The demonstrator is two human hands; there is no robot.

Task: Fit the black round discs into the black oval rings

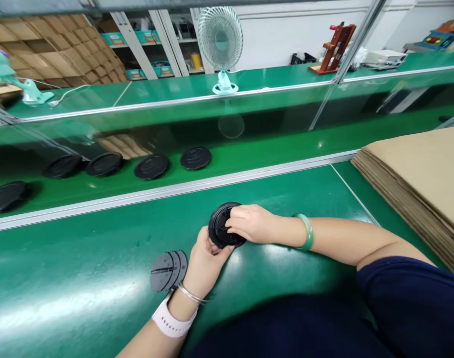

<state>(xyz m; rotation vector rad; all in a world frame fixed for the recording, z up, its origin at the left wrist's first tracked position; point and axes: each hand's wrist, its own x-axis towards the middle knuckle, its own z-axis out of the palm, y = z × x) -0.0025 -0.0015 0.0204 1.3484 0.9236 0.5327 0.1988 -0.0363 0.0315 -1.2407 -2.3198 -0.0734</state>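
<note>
Left hand [206, 258] grasps the lower rim of a round black plastic cap [224, 226]; right hand [249, 223] pinches its ridged upper face, fingertips closed on the centre. The cap sits tilted between both hands, above the smooth green bench [100, 278]. Thin grey discs [168, 270], fanned, lie just beside the left wrist. Five more black caps [151, 166] rest on the glossy belt beyond the metal rail; stacked cardboard sheets [416, 174] edge the right side

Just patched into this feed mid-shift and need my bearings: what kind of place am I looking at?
Most likely a factory assembly line. Black round discs lie in a row on a long green conveyor belt, flattened cardboard is stacked beside the bench, and both hands, left hand and right hand, hold a black round part.
</note>
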